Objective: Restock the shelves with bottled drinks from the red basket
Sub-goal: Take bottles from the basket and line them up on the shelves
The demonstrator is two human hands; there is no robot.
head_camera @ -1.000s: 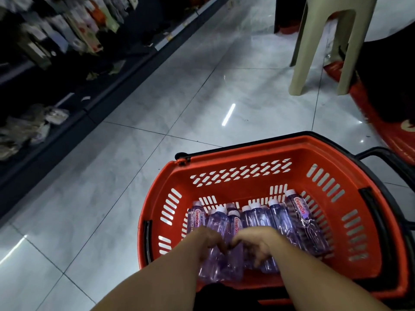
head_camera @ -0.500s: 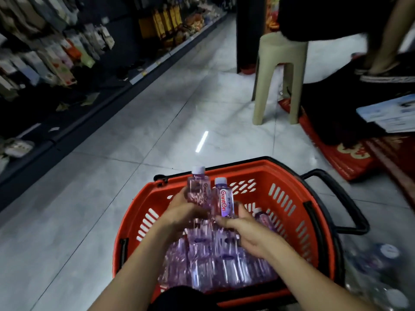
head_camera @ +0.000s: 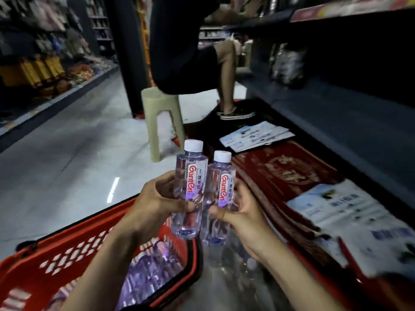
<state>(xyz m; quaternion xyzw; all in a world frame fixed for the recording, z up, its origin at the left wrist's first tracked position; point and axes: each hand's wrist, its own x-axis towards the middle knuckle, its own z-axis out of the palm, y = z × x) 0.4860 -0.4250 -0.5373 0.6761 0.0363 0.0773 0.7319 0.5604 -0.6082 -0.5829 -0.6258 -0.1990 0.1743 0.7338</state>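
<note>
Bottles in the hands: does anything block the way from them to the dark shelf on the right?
Nothing visible blocks it. The left hand grips the left bottle, the right hand the right bottle; only red mats and paper sheets lie flat on the floor before the shelf. A seated person is farther along.

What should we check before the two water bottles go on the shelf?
1. The left hand grips the left bottle: ok.
2. The right hand grips the right bottle: ok.
3. Both white caps on: ok.
4. Both bottles out of the red basket: ok.
5. Free spot on the dark shelf at right: cannot tell.
6. Aisle ahead free: not ok, a person sits on the stool.
</note>
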